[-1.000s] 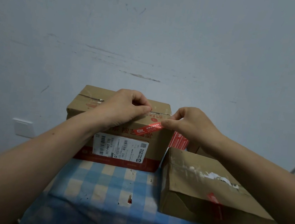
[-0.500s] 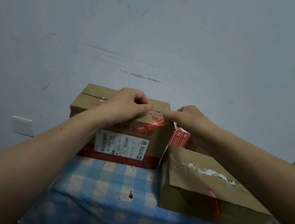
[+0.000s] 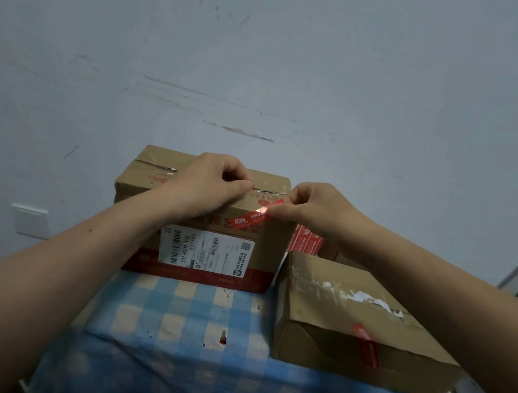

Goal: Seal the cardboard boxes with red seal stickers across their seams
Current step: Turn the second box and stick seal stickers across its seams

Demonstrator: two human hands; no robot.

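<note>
Head view, centre of frame: taller cardboard box (image 3: 201, 221) on blue checked cloth (image 3: 184, 312), red seal sticker (image 3: 257, 213) slanting over its top front edge near the seam (image 3: 266, 191); left hand (image 3: 210, 186) curled, fingertips pinched on the box top beside the sticker; right hand (image 3: 312, 209) pinching the sticker's right end. Best done by drawing the strip taut, laying it square across the seam, then rubbing flat from the middle outward to avoid creases. Lower right: flatter box (image 3: 363, 324) already bearing a red strip (image 3: 366, 344); spare stickers (image 3: 306, 241) behind; scuffed pale wall (image 3: 269, 64) above, white switch plate (image 3: 29, 220) at left.
</note>
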